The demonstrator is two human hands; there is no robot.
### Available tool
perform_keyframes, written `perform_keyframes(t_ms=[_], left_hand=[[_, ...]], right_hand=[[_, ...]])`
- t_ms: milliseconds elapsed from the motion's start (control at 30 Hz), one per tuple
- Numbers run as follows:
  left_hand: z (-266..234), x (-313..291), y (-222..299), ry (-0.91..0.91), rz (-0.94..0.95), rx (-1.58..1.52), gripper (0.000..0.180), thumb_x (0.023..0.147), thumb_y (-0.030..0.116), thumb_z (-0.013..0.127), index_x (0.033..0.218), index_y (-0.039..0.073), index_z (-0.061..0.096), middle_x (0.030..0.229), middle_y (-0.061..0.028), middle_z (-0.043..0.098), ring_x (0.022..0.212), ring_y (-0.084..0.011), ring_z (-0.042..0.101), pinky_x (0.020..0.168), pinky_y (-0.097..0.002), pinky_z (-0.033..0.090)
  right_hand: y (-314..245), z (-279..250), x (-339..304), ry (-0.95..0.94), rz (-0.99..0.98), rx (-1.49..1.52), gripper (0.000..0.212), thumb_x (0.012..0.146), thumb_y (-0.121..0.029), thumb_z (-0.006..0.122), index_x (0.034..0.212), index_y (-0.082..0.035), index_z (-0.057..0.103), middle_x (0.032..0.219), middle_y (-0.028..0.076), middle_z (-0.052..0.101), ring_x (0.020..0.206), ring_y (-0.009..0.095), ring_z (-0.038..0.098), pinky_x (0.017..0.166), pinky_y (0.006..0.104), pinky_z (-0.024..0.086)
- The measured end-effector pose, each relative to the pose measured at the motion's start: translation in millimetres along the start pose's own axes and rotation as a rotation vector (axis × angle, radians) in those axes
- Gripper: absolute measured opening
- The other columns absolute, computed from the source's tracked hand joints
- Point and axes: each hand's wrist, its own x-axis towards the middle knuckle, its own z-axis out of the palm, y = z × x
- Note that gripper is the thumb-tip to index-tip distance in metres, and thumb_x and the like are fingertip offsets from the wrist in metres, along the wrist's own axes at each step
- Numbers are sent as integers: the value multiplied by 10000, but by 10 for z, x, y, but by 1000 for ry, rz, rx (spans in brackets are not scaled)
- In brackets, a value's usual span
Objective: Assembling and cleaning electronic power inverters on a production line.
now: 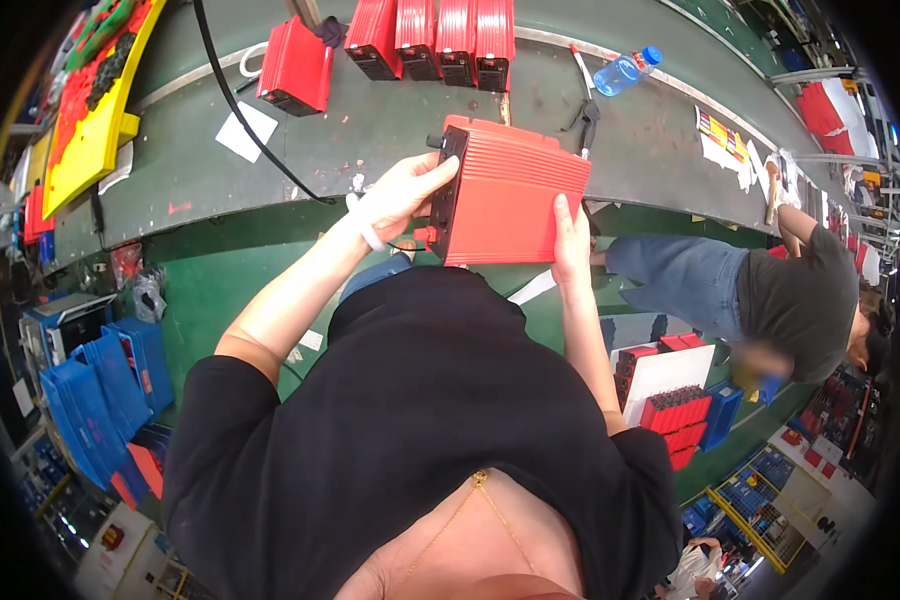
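Head view: both hands grip a red finned electronics case at 12 o'clock

Clock positions run from the middle of the view. The red finned case (pixel 515 205) is held up between the two hands, over the near edge of the dark workbench (pixel 370 130). The left hand (pixel 405 190) is clamped on its black end panel (pixel 453 200), thumb lying along the upper part; a white band (pixel 373 237) circles that wrist. The right hand (pixel 571 245) is closed on the opposite end, thumb flat against the red side. Fingers behind the case are mostly hidden, so their exact placement is hard to judge. A red plug-like part (pixel 426 235) sticks out of the black panel beside the left hand.

On the bench, a row of four red cases (pixel 417 40) stands at 12 o'clock, one more red case (pixel 297 62) at 11 and a blue-capped bottle (pixel 625 74) lies at 1. White paper (pixel 245 130) lies at 10 o'clock, near a black cable (pixel 232 100). Blue bins (pixel 105 385) sit at 8 to 9 o'clock. A co-worker in a dark shirt (pixel 800 300) leans toward the bench at 3 o'clock, with stacked red cases (pixel 676 415) at 4.
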Motion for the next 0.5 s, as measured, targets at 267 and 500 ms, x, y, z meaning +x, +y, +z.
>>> perform_keyframes(t_ms=[267, 500], left_hand=[[49, -75, -3, 16, 71, -2, 359, 932, 305, 531, 1154, 23, 535, 1026, -26, 624, 855, -76, 610, 772, -253, 508], [-66, -51, 10, -122, -11, -16, 379, 953, 349, 477, 1191, 55, 492, 1129, -35, 571, 1000, -97, 550, 855, -295, 453]], right_hand=[[-73, -12, -11, 26, -80, -89, 335, 932, -223, 544, 1164, 18, 528, 1087, 78, 609, 979, 135, 558, 882, 280, 427], [-42, -79, -5, -18, 3, -65, 414, 951, -284, 498, 1250, 1, 472, 1196, 84, 553, 1075, 156, 532, 923, 299, 417]])
